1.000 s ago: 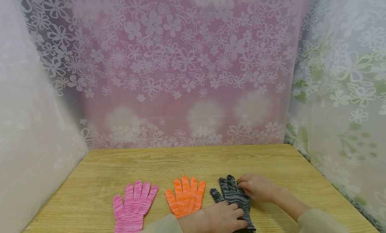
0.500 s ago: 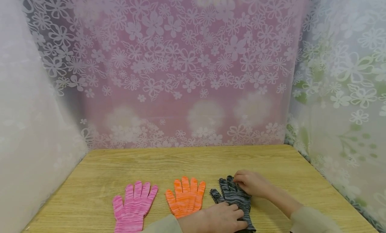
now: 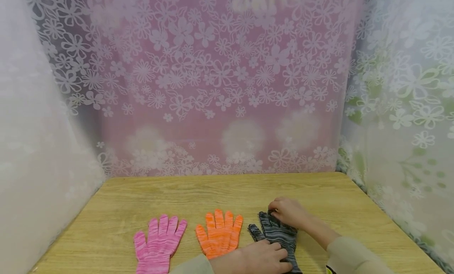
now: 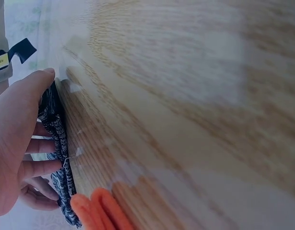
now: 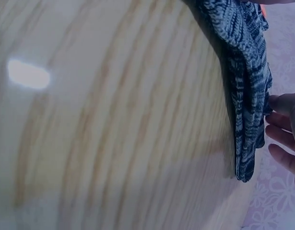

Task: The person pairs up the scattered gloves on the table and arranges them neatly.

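A black-and-grey knitted glove (image 3: 280, 236) lies flat on the table, its fingers pointing away. My left hand (image 3: 260, 258) rests on its lower part with fingers spread; the left wrist view shows the fingers (image 4: 44, 167) extended over the glove's edge. At the glove's far end, my right hand (image 3: 289, 211) pinches one of its finger tips, partly hiding it. The right wrist view shows the right thumb (image 5: 281, 103) against the glove. Left of it lie an orange glove (image 3: 220, 234), its cuff hidden behind my left forearm, and a pink glove (image 3: 159, 242).
The gloves form a row along the near side of the wood-grain table (image 3: 213, 187). A pink flower-print curtain (image 3: 220, 89) stands behind the table. Pale sheets (image 3: 42, 140) flank the left side, and a flower-print sheet (image 3: 400, 128) the right.
My right hand has moved left across the black-and-grey glove's fingertips, from its outer finger to one nearer the middle. The left hand stays on the glove; the orange and pink gloves have not moved.
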`<state>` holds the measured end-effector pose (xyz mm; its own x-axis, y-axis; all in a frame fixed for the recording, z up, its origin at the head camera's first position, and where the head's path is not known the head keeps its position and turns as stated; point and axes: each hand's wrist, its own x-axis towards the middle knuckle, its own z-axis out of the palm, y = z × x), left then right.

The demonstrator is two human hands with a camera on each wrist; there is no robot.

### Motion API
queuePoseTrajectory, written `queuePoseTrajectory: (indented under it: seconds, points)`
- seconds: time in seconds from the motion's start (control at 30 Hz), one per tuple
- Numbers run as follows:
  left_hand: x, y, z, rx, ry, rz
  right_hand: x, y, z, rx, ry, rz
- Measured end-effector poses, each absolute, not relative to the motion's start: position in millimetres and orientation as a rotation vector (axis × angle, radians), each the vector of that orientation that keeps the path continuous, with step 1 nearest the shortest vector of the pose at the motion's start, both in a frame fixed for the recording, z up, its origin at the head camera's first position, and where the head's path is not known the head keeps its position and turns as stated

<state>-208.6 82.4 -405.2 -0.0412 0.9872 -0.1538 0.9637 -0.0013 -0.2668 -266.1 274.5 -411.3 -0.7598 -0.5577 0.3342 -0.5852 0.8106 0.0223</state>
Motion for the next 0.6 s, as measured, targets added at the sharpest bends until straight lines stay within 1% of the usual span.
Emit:
queuePoseTrajectory:
  seconds: [0.37, 0.6]
  points:
    - [-208, 82, -405, -2.121, -2.190, 0.449, -270, 271, -422, 0.817, -2.669, 0.133]
    - [-208, 83, -404, -2.109, -2.167, 0.463, -275, 274, -423, 0.903, -2.522, 0.106]
